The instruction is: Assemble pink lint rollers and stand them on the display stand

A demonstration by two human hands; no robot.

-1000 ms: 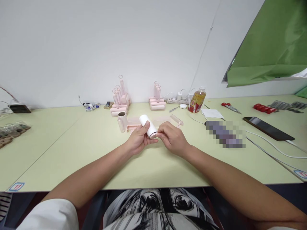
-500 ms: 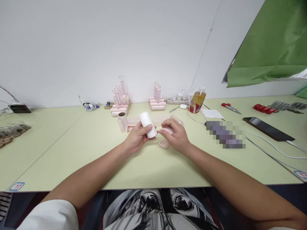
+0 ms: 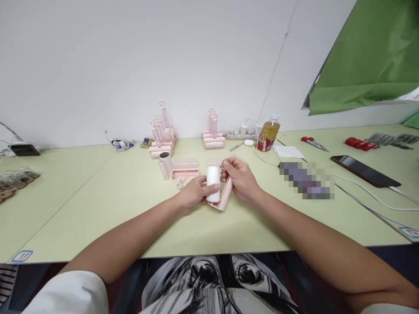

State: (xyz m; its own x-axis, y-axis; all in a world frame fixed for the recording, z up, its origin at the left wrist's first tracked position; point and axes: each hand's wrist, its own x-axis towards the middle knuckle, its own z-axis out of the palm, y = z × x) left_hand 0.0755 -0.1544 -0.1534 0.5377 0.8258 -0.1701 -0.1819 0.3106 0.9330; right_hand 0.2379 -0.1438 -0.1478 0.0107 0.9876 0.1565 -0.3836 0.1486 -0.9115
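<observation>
My left hand is closed around a white lint roller roll, thumb across its front, the roll nearly upright. My right hand grips the upper end of a long pink lint roller case. The case stands tilted against the roll's right side, and its lower end reaches under the roll. Whether the roll is seated in the case, I cannot tell. Just left of the roll lies another pink case part with small pink pieces before it. An upright roll with a brown core stands farther left.
Assembled pink lint rollers are stacked near the wall, with a second stack to the right. Farther right are a drink bottle, a power strip, a phone, cables and red-handled scissors-like tools.
The white roll has swung upright and moved slightly right and down. The pink case now shows beside it in my right hand, where a small pink part showed before.
</observation>
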